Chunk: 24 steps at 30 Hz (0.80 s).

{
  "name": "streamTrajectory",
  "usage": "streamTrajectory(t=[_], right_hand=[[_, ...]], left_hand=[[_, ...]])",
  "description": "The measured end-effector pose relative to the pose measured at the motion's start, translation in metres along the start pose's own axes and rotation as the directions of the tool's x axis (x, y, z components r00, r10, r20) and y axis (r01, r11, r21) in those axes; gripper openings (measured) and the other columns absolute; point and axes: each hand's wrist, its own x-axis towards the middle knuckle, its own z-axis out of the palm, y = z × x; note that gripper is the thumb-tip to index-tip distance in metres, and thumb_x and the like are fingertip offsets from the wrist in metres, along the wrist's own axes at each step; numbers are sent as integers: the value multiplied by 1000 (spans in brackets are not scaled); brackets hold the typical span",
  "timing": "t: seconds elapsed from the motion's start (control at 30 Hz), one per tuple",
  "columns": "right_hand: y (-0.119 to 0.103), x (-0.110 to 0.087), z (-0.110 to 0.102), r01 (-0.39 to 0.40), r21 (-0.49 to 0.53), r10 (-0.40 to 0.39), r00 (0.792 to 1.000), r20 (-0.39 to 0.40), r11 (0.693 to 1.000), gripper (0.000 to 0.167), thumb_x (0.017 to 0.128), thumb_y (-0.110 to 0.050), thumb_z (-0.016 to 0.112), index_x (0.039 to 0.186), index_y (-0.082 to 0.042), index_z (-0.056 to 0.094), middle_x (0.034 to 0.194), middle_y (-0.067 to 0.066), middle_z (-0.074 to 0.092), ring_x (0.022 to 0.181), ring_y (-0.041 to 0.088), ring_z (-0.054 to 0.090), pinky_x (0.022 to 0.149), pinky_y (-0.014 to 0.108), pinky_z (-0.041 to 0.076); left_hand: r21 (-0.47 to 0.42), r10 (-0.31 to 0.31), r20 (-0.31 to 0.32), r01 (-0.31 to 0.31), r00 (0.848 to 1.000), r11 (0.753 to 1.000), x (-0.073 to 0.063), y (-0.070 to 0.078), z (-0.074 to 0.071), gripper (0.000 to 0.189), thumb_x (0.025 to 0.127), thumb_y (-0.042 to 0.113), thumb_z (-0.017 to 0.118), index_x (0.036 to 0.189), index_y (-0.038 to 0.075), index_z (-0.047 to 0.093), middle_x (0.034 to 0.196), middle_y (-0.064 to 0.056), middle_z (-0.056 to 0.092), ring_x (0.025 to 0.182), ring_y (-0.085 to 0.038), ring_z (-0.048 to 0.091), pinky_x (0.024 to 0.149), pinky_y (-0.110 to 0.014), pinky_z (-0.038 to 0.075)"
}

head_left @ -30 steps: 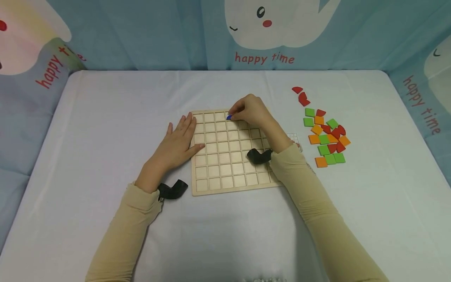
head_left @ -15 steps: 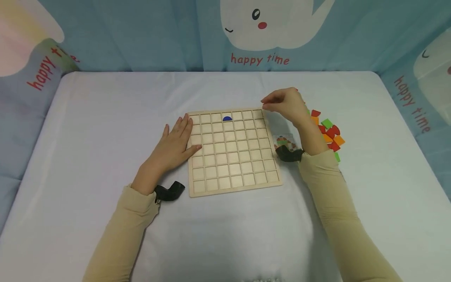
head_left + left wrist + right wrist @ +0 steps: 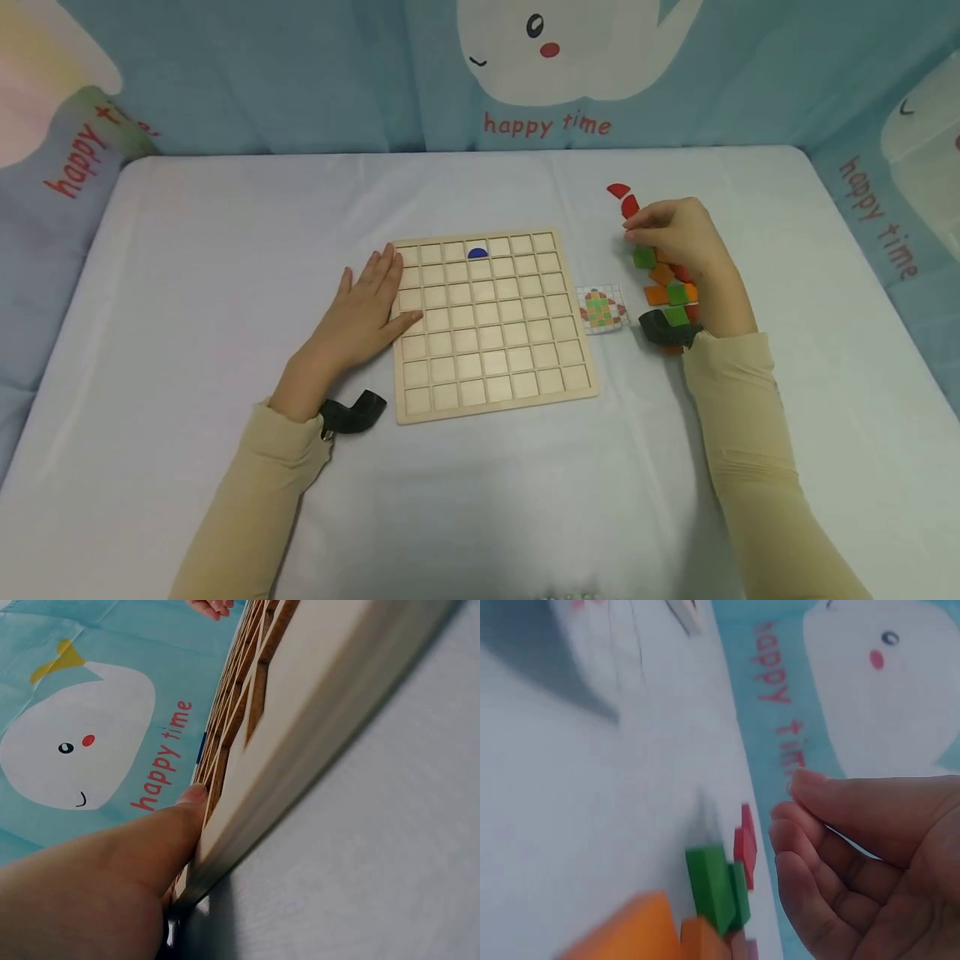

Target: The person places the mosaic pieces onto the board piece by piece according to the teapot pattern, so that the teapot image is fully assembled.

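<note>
A wooden grid board (image 3: 497,408) lies on the white table, with one blue half-round piece (image 3: 477,253) in a cell of its top row. My left hand (image 3: 352,321) rests flat along the board's left edge; its thumb (image 3: 180,814) lies on the rim in the left wrist view. To the right, my right hand (image 3: 678,233) hovers over a spread of small flat tiles, thumb and fingers bent, nothing visible between them. Below it are a green tile (image 3: 643,257) and orange tile (image 3: 656,296); the right wrist view shows red pieces (image 3: 745,851) near the fingertips.
A printed card (image 3: 602,309) with a coloured grid pattern lies between the board and the tiles. One red wedge (image 3: 618,191) lies at the upper end of the tile spread. Part of the spread is hidden under the right hand and forearm. A blue curtain (image 3: 300,75) hangs behind the table.
My right hand has let go of the blue half-round piece in the top row and moved right, off the board, to the tiles. The left hand has stayed on the board's edge.
</note>
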Motion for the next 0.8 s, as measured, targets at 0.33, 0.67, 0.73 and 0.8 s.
streamTrajectory(t=[0.33,0.67,0.73,0.8], right_hand=[[29,6,-15,-93,-4,93,995,-44,996,37,90,-30,64,115,-2,66,110,9,60,94,20,47,74,28,44],[53,4,-37,-135,-30,133,990,-39,990,37,89,-33,66,110,-2,68,84,-7,65,87,20,50,80,36,41],[58,1,-43,-130,-82,131,991,6,988,34,89,-33,66,106,-4,70,84,-6,64,85,21,50,77,36,42],[61,-2,-48,-123,-118,131,989,64,985,31,89,-31,66,104,-4,71,83,-5,66,81,23,51,74,36,41]], left_hand=[[-6,-5,2,5,1000,1000,0,0,1,82,98,45,44,149,-2,2,156,-13,-9,143,-28,-7,110,-55,-5],[-15,0,-5,0,1000,1000,1,1,0,82,98,45,44,149,-3,2,156,-14,-8,143,-29,-6,110,-55,-5],[-18,2,-1,-2,1000,1000,1,1,0,81,98,45,44,149,-3,2,156,-14,-8,143,-29,-6,110,-55,-5],[-18,3,2,-3,1000,1000,1,1,0,81,98,45,43,149,-2,1,157,-13,-9,143,-28,-7,110,-55,-5]])
